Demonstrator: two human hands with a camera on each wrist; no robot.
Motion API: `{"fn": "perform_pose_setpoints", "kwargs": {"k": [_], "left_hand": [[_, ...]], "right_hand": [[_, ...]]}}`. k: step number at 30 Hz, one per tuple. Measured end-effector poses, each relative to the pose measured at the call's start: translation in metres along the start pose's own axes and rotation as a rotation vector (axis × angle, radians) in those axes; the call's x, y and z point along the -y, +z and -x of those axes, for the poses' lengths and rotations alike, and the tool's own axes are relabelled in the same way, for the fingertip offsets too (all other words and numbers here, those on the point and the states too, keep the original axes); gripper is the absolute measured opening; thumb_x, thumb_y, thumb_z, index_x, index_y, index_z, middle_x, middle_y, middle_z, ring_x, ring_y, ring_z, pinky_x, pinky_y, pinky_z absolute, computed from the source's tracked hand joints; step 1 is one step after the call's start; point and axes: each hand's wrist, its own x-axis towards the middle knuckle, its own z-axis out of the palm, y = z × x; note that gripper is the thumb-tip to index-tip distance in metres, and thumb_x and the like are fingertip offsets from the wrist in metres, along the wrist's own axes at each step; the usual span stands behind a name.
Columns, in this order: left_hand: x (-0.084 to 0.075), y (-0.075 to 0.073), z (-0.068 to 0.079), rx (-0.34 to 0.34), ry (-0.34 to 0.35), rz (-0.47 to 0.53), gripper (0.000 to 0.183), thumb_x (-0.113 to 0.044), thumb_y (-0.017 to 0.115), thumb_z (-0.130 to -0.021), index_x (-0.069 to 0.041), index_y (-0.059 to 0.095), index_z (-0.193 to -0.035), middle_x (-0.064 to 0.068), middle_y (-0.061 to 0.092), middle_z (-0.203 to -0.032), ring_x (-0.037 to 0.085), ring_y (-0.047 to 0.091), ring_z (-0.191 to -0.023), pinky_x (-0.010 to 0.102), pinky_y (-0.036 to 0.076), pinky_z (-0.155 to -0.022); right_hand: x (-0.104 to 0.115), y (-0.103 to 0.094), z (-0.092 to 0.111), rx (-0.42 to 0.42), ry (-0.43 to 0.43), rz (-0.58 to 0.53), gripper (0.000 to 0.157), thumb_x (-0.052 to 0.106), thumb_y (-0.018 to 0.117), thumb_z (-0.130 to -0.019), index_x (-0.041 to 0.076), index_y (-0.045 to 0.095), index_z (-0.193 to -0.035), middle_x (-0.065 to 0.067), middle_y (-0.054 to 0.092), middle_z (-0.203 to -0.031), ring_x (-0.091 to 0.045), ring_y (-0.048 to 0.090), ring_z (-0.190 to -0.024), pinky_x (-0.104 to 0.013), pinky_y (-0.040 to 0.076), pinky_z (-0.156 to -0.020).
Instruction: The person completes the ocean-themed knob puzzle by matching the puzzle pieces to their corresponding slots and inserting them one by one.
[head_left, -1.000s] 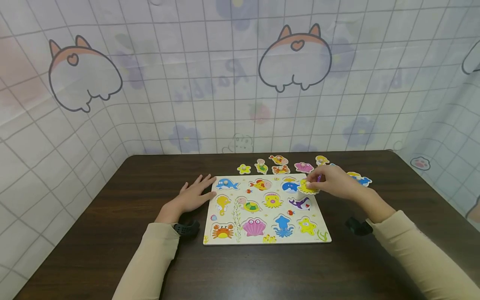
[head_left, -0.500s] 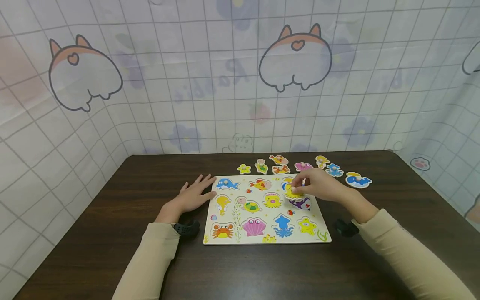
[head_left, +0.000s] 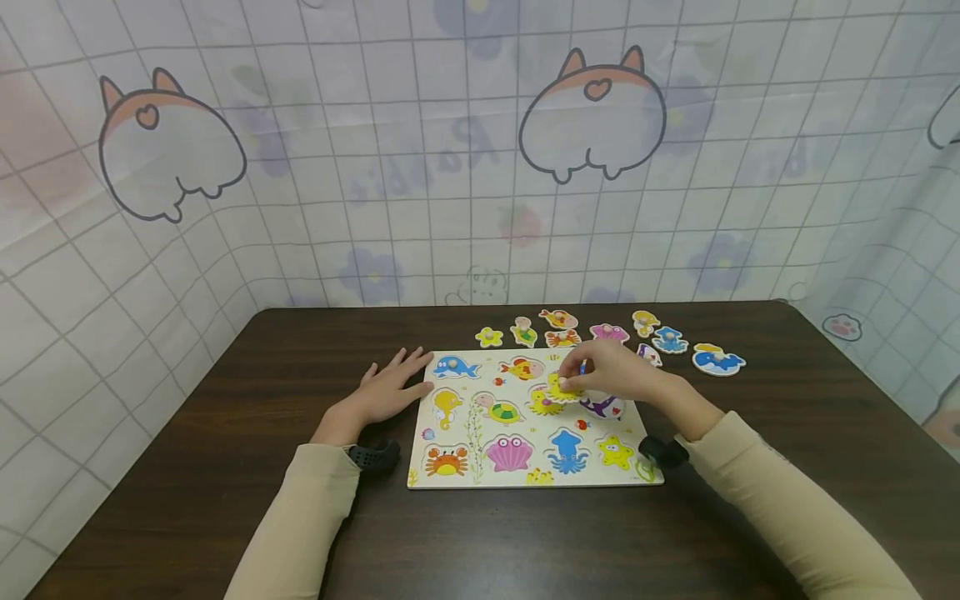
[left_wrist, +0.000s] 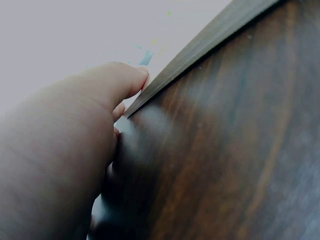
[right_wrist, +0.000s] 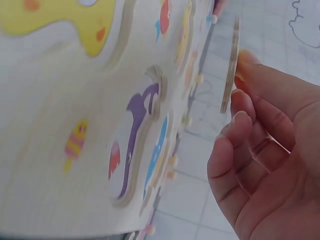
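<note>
My right hand (head_left: 618,372) pinches a yellow octopus puzzle piece (head_left: 562,389) above the puzzle board (head_left: 536,429). Beneath it, the printed octopus recess (head_left: 542,405) is partly covered. Seen edge-on in the right wrist view, the octopus piece (right_wrist: 231,65) stands apart from the board, held at the fingertips of the right hand (right_wrist: 270,150). My left hand (head_left: 381,398) lies with spread fingers at the board's upper left edge. The left wrist view has its thumb (left_wrist: 122,80) touching the board's rim (left_wrist: 195,55). A blue dolphin piece (head_left: 452,367) with a knob sits in the upper left recess.
Loose pieces lie behind the board: a star (head_left: 489,337), turtle (head_left: 523,332), fish (head_left: 558,319), crab (head_left: 562,338), shell (head_left: 609,332), seahorse (head_left: 645,322), squid (head_left: 669,340) and whale (head_left: 717,360). A partly hidden purple piece (head_left: 649,355) is beside my right hand. Patterned cloth (head_left: 480,242) hangs behind the table.
My right hand has carried the octopus piece leftward across the board, from its upper right side toward the octopus recess. The left hand has stayed in place.
</note>
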Motion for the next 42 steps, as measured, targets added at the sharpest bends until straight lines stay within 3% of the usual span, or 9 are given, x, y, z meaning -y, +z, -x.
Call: {"fn": "perform_pose_setpoints", "kwargs": {"k": [17, 42], "left_hand": [[-0.001, 0.0, -0.002, 0.005, -0.005, -0.018, 0.069, -0.043, 0.051, -0.108, -0.014, 0.025, -0.165, 0.015, 0.014, -0.17, 0.037, 0.003, -0.156, 0.068, -0.004, -0.118], [-0.002, 0.0, -0.001, -0.003, -0.012, -0.024, 0.068, -0.041, 0.051, -0.108, -0.012, 0.026, -0.165, 0.016, 0.015, -0.17, 0.038, 0.004, -0.156, 0.068, -0.004, -0.118]], "right_hand": [[0.003, 0.015, -0.02, 0.082, 0.053, 0.011, 0.008, 0.018, 0.079, -0.093, 0.011, 0.078, -0.096, 0.003, 0.064, -0.081, -0.015, 0.054, -0.073, -0.03, 0.045, -0.068], [0.004, 0.019, -0.026, 0.127, 0.015, 0.024, 0.007, 0.016, 0.078, -0.093, 0.009, 0.077, -0.095, 0.004, 0.063, -0.078, -0.013, 0.052, -0.072, -0.028, 0.043, -0.069]]}}
